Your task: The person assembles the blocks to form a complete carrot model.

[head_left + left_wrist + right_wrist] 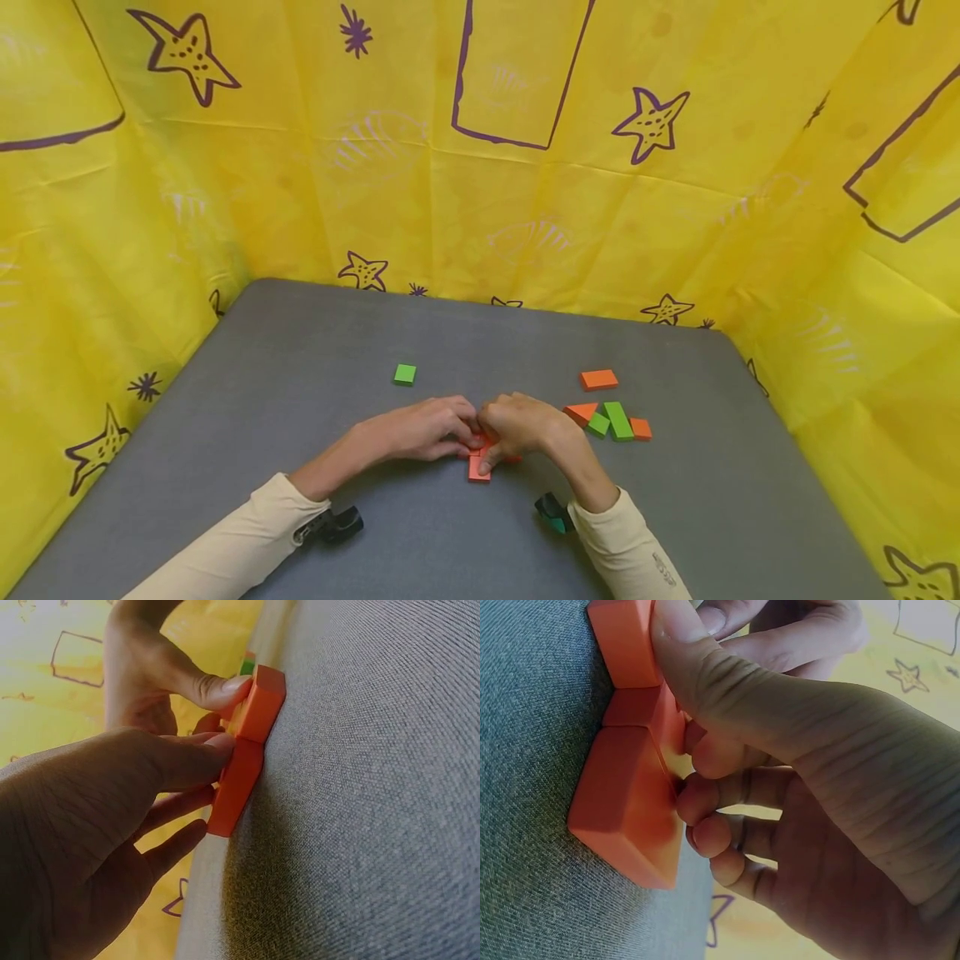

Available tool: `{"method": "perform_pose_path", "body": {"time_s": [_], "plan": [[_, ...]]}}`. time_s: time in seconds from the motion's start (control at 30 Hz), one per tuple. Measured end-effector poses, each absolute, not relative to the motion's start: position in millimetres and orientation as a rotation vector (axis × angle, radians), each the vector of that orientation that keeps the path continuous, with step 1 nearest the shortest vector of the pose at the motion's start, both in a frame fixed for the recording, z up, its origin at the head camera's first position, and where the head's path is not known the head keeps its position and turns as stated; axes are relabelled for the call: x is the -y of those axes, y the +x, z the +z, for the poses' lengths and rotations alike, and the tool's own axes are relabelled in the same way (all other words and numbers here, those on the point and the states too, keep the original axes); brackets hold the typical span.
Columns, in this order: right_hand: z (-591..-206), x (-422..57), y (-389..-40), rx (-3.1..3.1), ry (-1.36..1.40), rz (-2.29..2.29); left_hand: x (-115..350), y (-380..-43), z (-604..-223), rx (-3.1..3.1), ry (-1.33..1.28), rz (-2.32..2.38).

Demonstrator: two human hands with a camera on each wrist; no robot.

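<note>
Two hands at work: the left hand [423, 429] and right hand [525, 423] meet near the middle of the grey table [262, 392], a little toward its near edge, both on the orange blocks [480, 463].
Left grip: fingers [196, 757] curled in, tips pinching the blocks' edge, so grasping, not released.
Right grip: thumb [686, 652] pressed along the upper block, the other fingertips tucked against the side of the lower one; also grasping.
The blocks: three flat orange pieces butted together and lying on the cloth, as the right wrist view shows them.
Off to the right: a loose pile [611, 419] of green and orange pieces, with one orange slab [598, 380] behind it.
Toward the far edge: a lone green block [405, 374], well apart.
Risk: I'd say the pieces only sit against each other, so an uneven squeeze could skew the joint or pop one block up.
Second risk: the cloth looks soft; a sideways push could drag the whole cluster.
</note>
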State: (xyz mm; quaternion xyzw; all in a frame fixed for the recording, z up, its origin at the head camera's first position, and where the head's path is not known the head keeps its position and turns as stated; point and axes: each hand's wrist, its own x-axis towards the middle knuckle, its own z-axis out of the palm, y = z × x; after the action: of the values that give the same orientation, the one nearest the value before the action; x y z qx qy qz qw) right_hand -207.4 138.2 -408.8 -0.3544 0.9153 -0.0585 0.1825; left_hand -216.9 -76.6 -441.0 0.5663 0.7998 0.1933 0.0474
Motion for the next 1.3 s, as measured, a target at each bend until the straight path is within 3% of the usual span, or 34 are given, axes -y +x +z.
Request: {"method": "perform_pose_path", "body": {"time_s": [0.3, 0.63, 0.93, 1.3], "plan": [[-390.7, -160.7, -212.2, -2.53, -0.989, -0.352, 70.2, -210.6, -444.9, -2.527, 1.678, 0.583], [-350.5, -268.3, -210.3, -2.692, -0.524, -0.413, 66.4, -206.0, -443.6, -2.573, 1.628, 0.596], [-374.0, -333.6, -208.3, -2.507, -0.063, -0.401, 67.1, -205.6, -443.8, -2.577, 1.617, 0.62], [-381.3, -354.6, -206.5, -2.541, -0.121, -0.438, 67.9, -206.6, -445.3, -2.574, 1.621, 0.627]]}}
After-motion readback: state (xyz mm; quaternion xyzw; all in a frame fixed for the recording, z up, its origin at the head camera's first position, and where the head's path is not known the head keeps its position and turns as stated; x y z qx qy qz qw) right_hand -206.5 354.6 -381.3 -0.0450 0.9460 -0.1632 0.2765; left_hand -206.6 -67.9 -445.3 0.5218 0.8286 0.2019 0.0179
